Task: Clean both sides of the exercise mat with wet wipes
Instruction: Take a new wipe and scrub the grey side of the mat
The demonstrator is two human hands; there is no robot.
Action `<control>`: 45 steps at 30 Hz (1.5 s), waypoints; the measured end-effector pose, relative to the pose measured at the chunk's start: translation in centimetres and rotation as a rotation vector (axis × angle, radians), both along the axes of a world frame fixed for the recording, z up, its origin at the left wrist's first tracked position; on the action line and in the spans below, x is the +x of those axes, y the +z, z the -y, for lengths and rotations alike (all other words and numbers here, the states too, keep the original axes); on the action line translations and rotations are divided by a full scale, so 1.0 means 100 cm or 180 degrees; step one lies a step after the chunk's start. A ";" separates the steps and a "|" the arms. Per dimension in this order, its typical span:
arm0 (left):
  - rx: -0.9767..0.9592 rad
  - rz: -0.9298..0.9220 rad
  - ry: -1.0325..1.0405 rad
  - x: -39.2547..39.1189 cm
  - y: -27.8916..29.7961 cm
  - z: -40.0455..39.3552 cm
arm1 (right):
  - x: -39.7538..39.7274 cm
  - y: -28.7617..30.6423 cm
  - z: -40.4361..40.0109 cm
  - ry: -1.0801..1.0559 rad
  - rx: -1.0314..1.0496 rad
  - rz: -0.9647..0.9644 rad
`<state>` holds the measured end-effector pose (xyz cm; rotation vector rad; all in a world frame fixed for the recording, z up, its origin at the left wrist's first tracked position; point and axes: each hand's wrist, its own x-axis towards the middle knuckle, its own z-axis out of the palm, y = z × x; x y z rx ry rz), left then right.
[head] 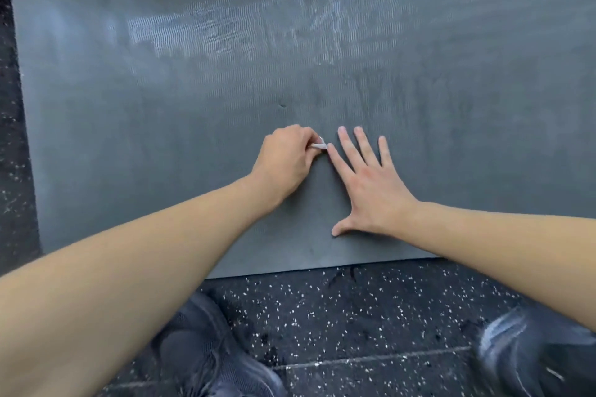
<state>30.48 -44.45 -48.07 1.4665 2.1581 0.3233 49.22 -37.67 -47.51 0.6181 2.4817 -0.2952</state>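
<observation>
Left hand [285, 159] fingers pinch a wet wipe [319, 146] on the mat [161, 138]; right hand [371, 187] splayed flat beside, shoes [206, 351] near.

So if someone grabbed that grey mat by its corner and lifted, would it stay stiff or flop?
Probably flop: the mat looks thin at its near edge and lies flat on the speckled floor. Its ribbed surface likely grips rather than slides, and the flat right hand seems to steady it while the left hand pinches a wipe.
</observation>
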 end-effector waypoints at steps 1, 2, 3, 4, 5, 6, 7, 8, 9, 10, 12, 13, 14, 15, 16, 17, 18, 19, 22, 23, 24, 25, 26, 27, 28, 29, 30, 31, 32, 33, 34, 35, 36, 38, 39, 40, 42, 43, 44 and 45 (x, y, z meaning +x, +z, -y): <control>-0.0019 0.0055 -0.0240 0.011 -0.001 0.014 | 0.004 -0.001 -0.001 0.0068 0.0012 0.0011; -0.0016 0.0155 -0.0529 0.023 -0.001 0.031 | 0.008 0.000 -0.001 0.0171 0.0026 0.0029; -0.0006 0.0259 -0.0819 0.033 -0.001 0.051 | 0.014 0.000 0.000 0.0283 0.0029 0.0047; -0.0004 0.0343 -0.1095 0.044 -0.002 0.070 | 0.021 0.001 0.003 0.0371 0.0029 0.0042; -0.0031 0.0415 -0.1331 0.053 -0.003 0.088 | 0.028 0.001 0.006 0.0421 0.0028 0.0021; -0.0060 0.0483 -0.1522 0.061 -0.005 0.103 | 0.033 0.001 0.009 0.0437 0.0028 0.0005; -0.0073 0.0547 -0.1649 0.065 -0.007 0.113 | 0.036 0.001 0.012 0.0428 0.0015 0.0001; -0.0088 0.0597 -0.1737 0.067 -0.010 0.119 | 0.036 0.001 0.013 0.0425 0.0008 0.0009; -0.0107 0.0610 -0.1821 0.067 -0.013 0.121 | 0.036 0.000 0.014 0.0423 0.0000 0.0017; -0.0123 0.0610 -0.1913 0.066 -0.015 0.121 | 0.035 0.001 0.014 0.0418 -0.0006 0.0031; -0.0105 0.0618 -0.2086 0.063 -0.015 0.117 | 0.033 0.002 0.012 0.0384 -0.0045 0.0079; -0.0064 0.0643 -0.2076 0.061 -0.014 0.115 | 0.032 0.003 0.012 0.0355 -0.0073 0.0087; -0.0001 0.0687 -0.1984 0.060 -0.013 0.114 | 0.032 0.005 0.012 0.0328 -0.0119 0.0123; 0.0076 0.0738 -0.1839 0.060 -0.010 0.115 | 0.031 0.007 0.012 0.0313 -0.0168 0.0134; 0.0138 0.0735 -0.1734 0.061 -0.009 0.119 | 0.031 0.009 0.012 0.0283 -0.0260 0.0128; 0.0174 0.0762 -0.1715 0.062 -0.008 0.124 | 0.031 0.011 0.013 0.0237 -0.0393 0.0042; 0.0148 0.0789 -0.1819 0.062 -0.007 0.127 | 0.031 0.015 0.012 0.0114 -0.0577 -0.0121; 0.0111 0.0829 -0.1973 0.060 -0.004 0.125 | 0.030 0.019 0.007 -0.0122 -0.0783 -0.0320; 0.0412 0.0887 -0.1526 0.023 0.002 0.061 | 0.016 0.033 -0.033 -0.0729 -0.0683 -0.0897; 0.0722 0.0738 -0.1027 0.001 0.004 0.020 | 0.006 0.035 -0.055 -0.0707 -0.0355 -0.0976; 0.0929 0.0548 -0.0458 -0.027 0.008 -0.027 | -0.006 0.037 -0.081 -0.0702 -0.0141 -0.0869; 0.1033 0.0330 0.0040 -0.058 0.014 -0.076 | -0.019 0.037 -0.108 -0.0787 -0.0092 -0.0647; 0.1087 0.0139 0.0407 -0.089 0.019 -0.123 | -0.032 0.037 -0.132 -0.0893 -0.0122 -0.0430; 0.1143 -0.0009 0.0650 -0.118 0.025 -0.167 | -0.045 0.036 -0.151 -0.0949 -0.0151 -0.0231; 0.1171 -0.0126 0.0784 -0.140 0.029 -0.204 | -0.056 0.033 -0.165 -0.0965 -0.0165 -0.0052; 0.1175 -0.0219 0.0850 -0.158 0.029 -0.233 | -0.063 0.028 -0.172 -0.0960 -0.0161 0.0097; 0.1126 -0.0256 0.0898 -0.170 0.024 -0.256 | -0.066 0.022 -0.176 -0.0936 -0.0116 0.0191; 0.1066 -0.0259 0.0937 -0.177 0.017 -0.272 | -0.067 0.017 -0.177 -0.0930 -0.0058 0.0219; 0.0977 -0.0268 0.0953 -0.180 0.008 -0.283 | -0.067 0.014 -0.177 -0.0916 -0.0017 0.0214; 0.0897 -0.0316 0.0955 -0.179 0.000 -0.288 | -0.066 0.012 -0.176 -0.0896 -0.0008 0.0195; 0.0856 -0.0390 0.0966 -0.178 -0.006 -0.290 | -0.064 0.010 -0.176 -0.0892 0.0000 0.0161; 0.0887 -0.0497 0.0940 -0.176 -0.009 -0.291 | -0.062 0.009 -0.177 -0.0900 0.0018 0.0129; 0.0910 -0.0557 0.0887 -0.175 -0.012 -0.292 | -0.062 0.009 -0.179 -0.0901 0.0023 0.0127; 0.0881 -0.0563 0.0685 -0.170 -0.012 -0.289 | -0.063 0.008 -0.180 -0.0905 0.0011 0.0147; 0.0858 -0.0564 0.0526 -0.164 -0.012 -0.285 | -0.062 0.007 -0.180 -0.0912 0.0033 0.0146; 0.0810 -0.0566 0.0345 -0.154 -0.012 -0.278 | -0.061 0.006 -0.181 -0.0916 0.0037 0.0153; 0.0757 -0.0471 -0.0031 -0.127 -0.014 -0.250 | -0.062 0.007 -0.180 -0.0892 0.0016 0.0171; 0.0769 -0.0350 -0.0185 -0.110 -0.014 -0.229 | -0.062 0.008 -0.179 -0.0879 0.0033 0.0163; 0.0792 -0.0247 -0.0324 -0.093 -0.014 -0.205 | -0.063 0.009 -0.179 -0.0874 0.0035 0.0168; 0.0832 -0.0155 -0.0460 -0.077 -0.014 -0.181 | -0.065 0.010 -0.178 -0.0870 0.0025 0.0182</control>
